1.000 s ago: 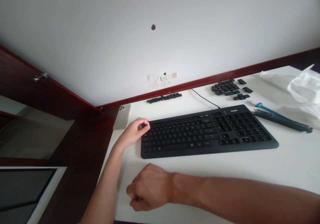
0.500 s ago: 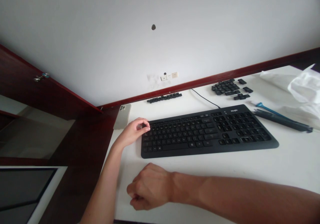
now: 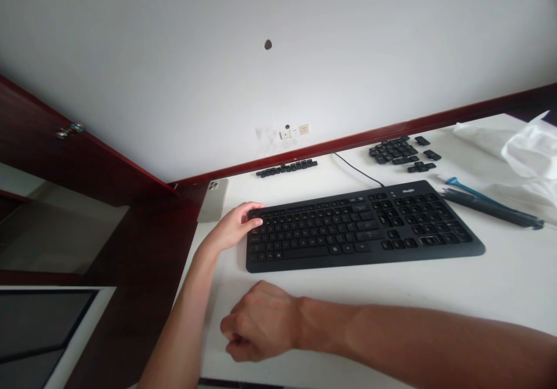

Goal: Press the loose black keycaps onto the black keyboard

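Note:
A black keyboard (image 3: pixel 313 226) lies on the white table, with its number pad and navigation keys at the right end showing bare key sockets. My left hand (image 3: pixel 232 225) grips the upper left corner of the keyboard; its thumb rests on top and its fingers are at the back edge. In front of the keyboard my right hand (image 3: pixel 261 322) is closed in a fist above the table. Whatever may be inside that fist is hidden. Behind the keyboard stands a row of loose black keycaps (image 3: pixel 287 168), and a cluster of more keycaps (image 3: pixel 391 150) lies at the back right.
At the left table edge lies a phone (image 3: pixel 213 200). To the right are a blue-handled tool (image 3: pixel 470 189), a long dark strip (image 3: pixel 491 208) and a crumpled white bag (image 3: pixel 528 151). The keyboard cable (image 3: pixel 357 170) runs back toward the wall (image 3: pixel 195 76).
My left fingers have uncurled from a loop against the thumb and now reach along the keyboard's upper corner. My right fist has hardly moved.

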Tool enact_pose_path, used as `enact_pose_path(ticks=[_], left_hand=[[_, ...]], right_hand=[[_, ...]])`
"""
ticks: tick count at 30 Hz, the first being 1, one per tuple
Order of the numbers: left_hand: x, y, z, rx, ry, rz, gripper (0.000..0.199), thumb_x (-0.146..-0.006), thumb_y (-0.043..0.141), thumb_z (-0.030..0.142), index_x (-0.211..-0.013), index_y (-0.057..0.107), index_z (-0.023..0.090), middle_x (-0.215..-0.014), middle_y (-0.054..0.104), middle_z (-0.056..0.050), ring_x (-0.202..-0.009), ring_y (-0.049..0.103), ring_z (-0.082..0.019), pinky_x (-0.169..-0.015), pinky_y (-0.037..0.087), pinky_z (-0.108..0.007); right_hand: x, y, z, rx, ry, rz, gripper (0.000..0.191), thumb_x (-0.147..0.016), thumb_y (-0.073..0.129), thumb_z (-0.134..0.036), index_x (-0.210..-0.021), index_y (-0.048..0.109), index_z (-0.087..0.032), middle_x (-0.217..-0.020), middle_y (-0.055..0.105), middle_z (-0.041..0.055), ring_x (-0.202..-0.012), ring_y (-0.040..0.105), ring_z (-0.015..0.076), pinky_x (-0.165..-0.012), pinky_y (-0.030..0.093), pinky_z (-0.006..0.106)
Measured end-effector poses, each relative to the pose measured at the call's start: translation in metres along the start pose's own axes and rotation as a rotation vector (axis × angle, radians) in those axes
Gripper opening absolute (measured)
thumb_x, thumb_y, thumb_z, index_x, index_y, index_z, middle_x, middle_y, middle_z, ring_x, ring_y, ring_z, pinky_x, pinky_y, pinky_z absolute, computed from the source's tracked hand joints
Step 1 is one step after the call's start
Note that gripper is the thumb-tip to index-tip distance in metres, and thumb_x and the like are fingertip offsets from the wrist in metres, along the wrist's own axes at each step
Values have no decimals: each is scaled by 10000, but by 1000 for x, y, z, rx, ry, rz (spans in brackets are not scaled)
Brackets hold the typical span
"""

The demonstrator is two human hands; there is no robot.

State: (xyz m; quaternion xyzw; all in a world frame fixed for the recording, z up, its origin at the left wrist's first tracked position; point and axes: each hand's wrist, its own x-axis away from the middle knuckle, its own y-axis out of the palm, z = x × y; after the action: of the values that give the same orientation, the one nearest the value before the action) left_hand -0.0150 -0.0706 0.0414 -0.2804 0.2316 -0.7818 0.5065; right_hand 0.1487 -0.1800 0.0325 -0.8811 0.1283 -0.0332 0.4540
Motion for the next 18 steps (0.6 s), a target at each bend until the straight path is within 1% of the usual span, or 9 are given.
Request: enact_pose_path(ticks=[3,7,10,14,18], left_hand=[[-1,-2,3,-6,-16,-11,404,-886,650,396,-1255,660,232,-1210,686,-59,-878,623,-194,-857,498,-336],[-6,-5,2,-13,-5,-41,405,-872,653,389,-1246,658,234,-1207,677,-47,-788,583,-162,-763,480,-303],[-10,-6,0,-7,19,-58,400,-851,670,370,-1225,667,229,-1201,677,-48,-777,571,-154,-747,474,-294],[-9,-6,-1,-26,34,-37,382,-835,677,341,-1201,671,232,-1200,676,-40,-727,543,-135,-710,462,-284],[-3,-6,-3,-12,54,-27,406,-864,670,397,-1241,667,246,-1183,677,-37,-703,538,-133,-694,461,-281]], right_hand=[[0,0,-1,9,3,3,240,-947,533,-413,-860,655,-225,-842,763,-9,-674,647,145,-500,254,304],[0,1,-1,25,3,11,238,-945,534,-407,-850,649,-222,-846,764,-8,-685,655,144,-499,252,307],[1,2,-1,35,0,15,235,-945,532,-407,-861,654,-223,-856,768,-7,-692,660,146,-504,255,308],[1,1,-1,34,1,22,231,-945,539,-410,-876,670,-232,-845,766,-11,-680,658,151,-506,261,305],[1,1,-1,30,1,18,225,-941,546,-406,-873,667,-229,-840,764,-11,-675,650,148,-521,282,302]])
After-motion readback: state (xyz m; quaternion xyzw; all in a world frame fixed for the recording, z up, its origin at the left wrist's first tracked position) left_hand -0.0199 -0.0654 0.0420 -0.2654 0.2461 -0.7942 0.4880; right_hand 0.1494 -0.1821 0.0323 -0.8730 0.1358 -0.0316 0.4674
